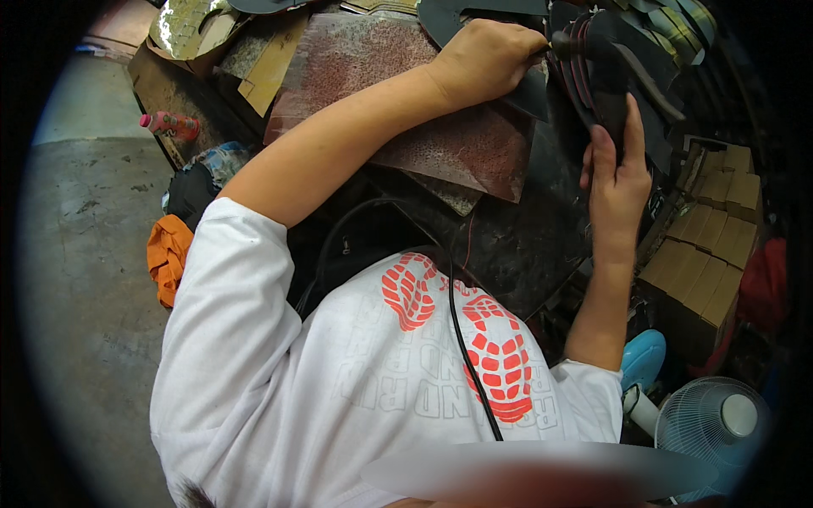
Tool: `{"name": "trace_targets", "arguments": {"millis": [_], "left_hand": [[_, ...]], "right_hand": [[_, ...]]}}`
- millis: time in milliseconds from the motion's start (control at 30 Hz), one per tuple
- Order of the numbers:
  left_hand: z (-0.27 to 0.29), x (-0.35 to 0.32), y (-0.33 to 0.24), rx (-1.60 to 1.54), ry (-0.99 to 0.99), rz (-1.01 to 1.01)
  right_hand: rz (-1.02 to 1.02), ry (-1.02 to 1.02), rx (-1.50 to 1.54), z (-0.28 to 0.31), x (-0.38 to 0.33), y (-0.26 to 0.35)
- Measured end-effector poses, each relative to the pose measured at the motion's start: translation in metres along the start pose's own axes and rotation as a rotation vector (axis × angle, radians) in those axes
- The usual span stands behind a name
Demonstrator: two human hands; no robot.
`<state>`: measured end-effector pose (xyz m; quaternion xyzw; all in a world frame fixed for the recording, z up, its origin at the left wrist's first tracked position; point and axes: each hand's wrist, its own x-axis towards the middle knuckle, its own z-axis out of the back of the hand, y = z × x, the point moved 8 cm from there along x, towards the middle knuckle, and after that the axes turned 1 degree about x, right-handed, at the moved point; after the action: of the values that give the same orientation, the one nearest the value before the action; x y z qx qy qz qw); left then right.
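Note:
My right hand (622, 182) grips the near end of a stack of dark sole-shaped pieces (611, 76), thumb on one side and fingers on the other. Several layers of the stack fan apart along its left side, with reddish edges showing. My left hand (487, 61) is closed in a pinch at the stack's upper left edge. What sits between those fingertips is too small and dark to make out. Below my left forearm lies a worn, reddish-brown textured board (457, 157) on the dark worktable (542, 245).
Cut sheets (275, 63) and dark flat pieces (483, 10) crowd the far side. Small cardboard boxes (699, 254) are stacked at right, above a white fan (711, 432). At left are a pink-capped bottle (174, 125) and an orange cloth (169, 254). A black cable (457, 313) crosses my shirt.

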<state>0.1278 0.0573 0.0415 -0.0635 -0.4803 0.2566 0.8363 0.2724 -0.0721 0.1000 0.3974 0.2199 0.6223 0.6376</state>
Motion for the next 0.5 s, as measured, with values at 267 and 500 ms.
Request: {"name": "trace_targets", "arguments": {"millis": [267, 500], "left_hand": [[-0.001, -0.018, 0.052, -0.412, 0.053, 0.636], [-0.011, -0.023, 0.059, -0.735, 0.030, 0.778]], "right_hand": [[-0.012, 0.084, -0.319, -0.017, -0.023, -0.058], [-0.172, 0.031, -0.322, -0.019, -0.027, -0.071]]}}
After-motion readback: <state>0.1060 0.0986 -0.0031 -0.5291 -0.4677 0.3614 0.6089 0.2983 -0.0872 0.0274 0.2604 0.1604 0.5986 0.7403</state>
